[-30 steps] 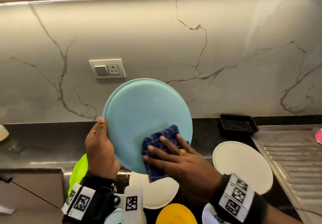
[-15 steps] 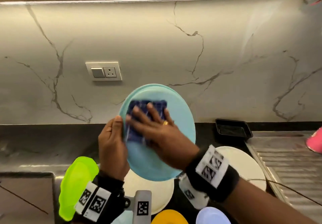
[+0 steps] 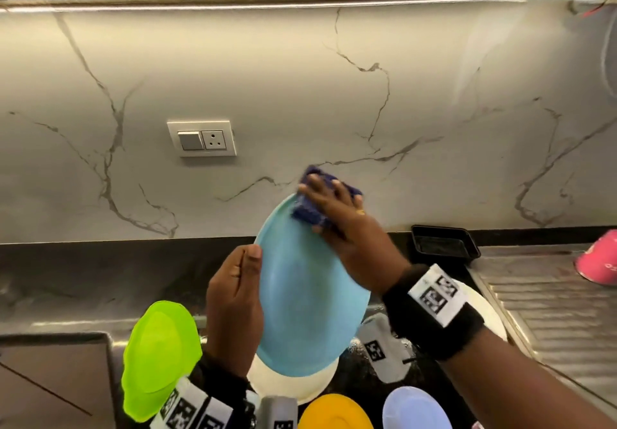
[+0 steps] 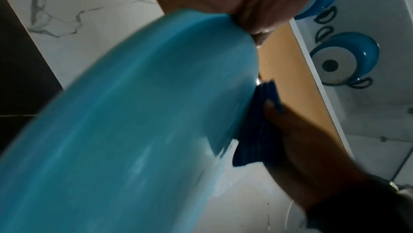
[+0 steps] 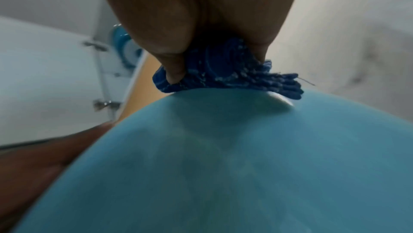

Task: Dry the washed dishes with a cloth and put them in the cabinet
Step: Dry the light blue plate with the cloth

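A light blue plate (image 3: 307,301) is held tilted above the counter, its face toward me. My left hand (image 3: 233,301) grips its left rim, thumb on the front. My right hand (image 3: 337,208) presses a folded dark blue cloth (image 3: 312,209) against the plate's top rim. In the left wrist view the blue plate (image 4: 134,122) fills the frame, with the cloth (image 4: 257,127) at its edge. The right wrist view shows my thumb pinching the cloth (image 5: 225,72) onto the plate (image 5: 245,166).
Below the hands lie a lime green plate (image 3: 157,355), a cream plate (image 3: 290,385), a yellow dish (image 3: 334,412) and a pale lilac dish (image 3: 410,408). A black tray (image 3: 444,245) stands by the wall. A pink cup (image 3: 601,261) lies on the steel drainboard (image 3: 554,311).
The right hand has swept the cloth from the plate's lower middle to its top rim. The left hand has turned the plate more edge-on to the right.
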A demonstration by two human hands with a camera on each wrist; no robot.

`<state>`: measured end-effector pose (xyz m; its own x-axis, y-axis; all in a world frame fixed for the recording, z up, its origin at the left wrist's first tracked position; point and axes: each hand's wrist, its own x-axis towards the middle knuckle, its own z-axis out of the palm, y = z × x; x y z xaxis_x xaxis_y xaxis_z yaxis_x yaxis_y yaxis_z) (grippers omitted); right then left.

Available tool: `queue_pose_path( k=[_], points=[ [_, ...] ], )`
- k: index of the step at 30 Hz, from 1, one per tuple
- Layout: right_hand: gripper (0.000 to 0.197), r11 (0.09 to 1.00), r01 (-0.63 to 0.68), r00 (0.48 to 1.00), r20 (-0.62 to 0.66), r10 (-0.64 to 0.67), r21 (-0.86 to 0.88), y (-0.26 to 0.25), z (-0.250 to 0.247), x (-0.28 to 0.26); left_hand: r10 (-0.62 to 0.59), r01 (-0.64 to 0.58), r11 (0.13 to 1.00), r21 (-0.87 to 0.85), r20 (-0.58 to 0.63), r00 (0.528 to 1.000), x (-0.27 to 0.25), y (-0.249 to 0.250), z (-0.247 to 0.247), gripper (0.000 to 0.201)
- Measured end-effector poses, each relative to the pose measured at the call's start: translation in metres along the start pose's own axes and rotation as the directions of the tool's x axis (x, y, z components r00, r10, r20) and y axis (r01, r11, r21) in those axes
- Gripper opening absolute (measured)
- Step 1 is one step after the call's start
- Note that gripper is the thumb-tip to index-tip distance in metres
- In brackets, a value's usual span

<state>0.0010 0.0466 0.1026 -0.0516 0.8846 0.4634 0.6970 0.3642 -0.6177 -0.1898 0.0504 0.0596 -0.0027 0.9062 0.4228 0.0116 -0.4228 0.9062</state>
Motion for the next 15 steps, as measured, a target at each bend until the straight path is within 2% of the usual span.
queue_pose_path(
  k=[2, 4, 6, 8, 10, 11, 13, 15],
  points=[
    [0.054, 0.945, 0.225, 0.974, 0.083, -0.211, -0.237, -0.037, 0.015, -0.006, 0.003, -0.003, 1.0, 0.001, -0.022, 1.0, 0.003, 0.0, -0.009, 0.044],
    [0.053, 0.862, 0.344, 0.939, 0.161, -0.305, -0.372, -0.052, 0.025, -0.014, 0.013, -0.013, 1.0, 0.003, -0.038, 0.999, 0.005, 0.002, -0.02, 0.03],
    [0.054, 0.881, 0.288, 0.958, 0.121, -0.262, -0.376, -0.049, 0.022, -0.01, 0.048, -0.045, 0.996, 0.083, -0.04, 0.998, 0.003, 0.006, -0.029, 0.031],
    [0.049, 0.949, 0.066, 0.998, 0.01, -0.067, -0.308, -0.04, 0.013, 0.0, 0.079, -0.072, 0.981, 0.18, -0.03, 0.996, -0.003, 0.011, -0.035, 0.037],
    [0.041, 0.964, -0.162, 0.986, -0.067, 0.151, -0.212, -0.034, 0.004, 0.008, 0.117, -0.108, 0.961, 0.255, -0.022, 0.993, -0.008, 0.012, -0.04, 0.039],
    [0.04, 0.963, -0.193, 0.98, -0.075, 0.182, -0.188, -0.035, 0.004, 0.008, 0.139, -0.127, 0.946, 0.3, -0.018, 0.99, -0.009, 0.012, -0.042, 0.038],
    [0.039, 0.972, -0.097, 0.994, -0.062, 0.085, -0.212, -0.055, 0.013, 0.001, 0.174, -0.157, 0.912, 0.38, -0.012, 0.985, -0.007, 0.013, -0.044, 0.034],
    [0.042, 0.939, 0.099, 0.993, -0.028, -0.115, -0.33, -0.078, 0.031, -0.01, 0.204, -0.183, 0.904, 0.387, -0.016, 0.979, -0.004, 0.014, -0.048, 0.033]
  ],
)
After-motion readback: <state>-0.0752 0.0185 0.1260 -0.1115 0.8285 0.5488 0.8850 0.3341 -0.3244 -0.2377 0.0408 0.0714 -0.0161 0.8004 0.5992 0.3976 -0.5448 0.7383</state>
